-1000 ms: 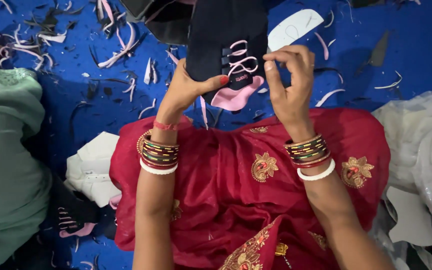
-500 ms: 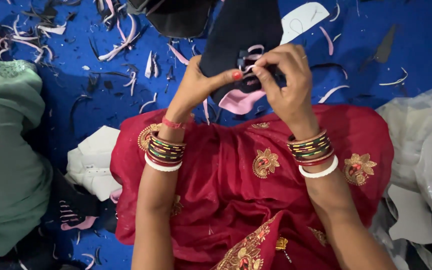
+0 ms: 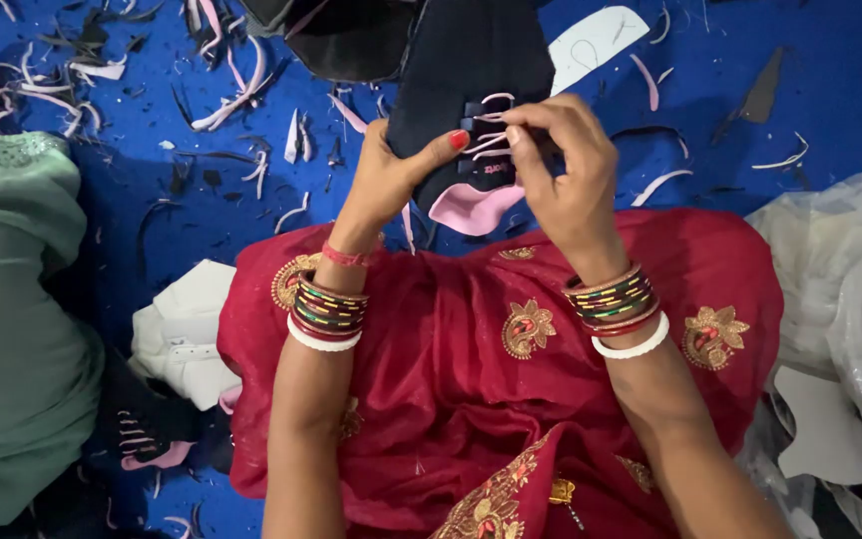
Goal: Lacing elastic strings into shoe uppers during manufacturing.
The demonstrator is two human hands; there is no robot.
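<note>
1. The left hand (image 3: 391, 175) grips a black shoe upper (image 3: 466, 70) above the red-draped lap (image 3: 511, 359), thumb pressed on its face.
2. The right hand (image 3: 566, 175) pinches a pink lace (image 3: 491, 140) between curled fingertips.

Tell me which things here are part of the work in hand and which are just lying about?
In hand:
dark shoe upper, held by left hand
pink lace, pinched by right hand

Lying about:
white cut-out
scraps on blue floor
white pieces
plastic bags
</note>
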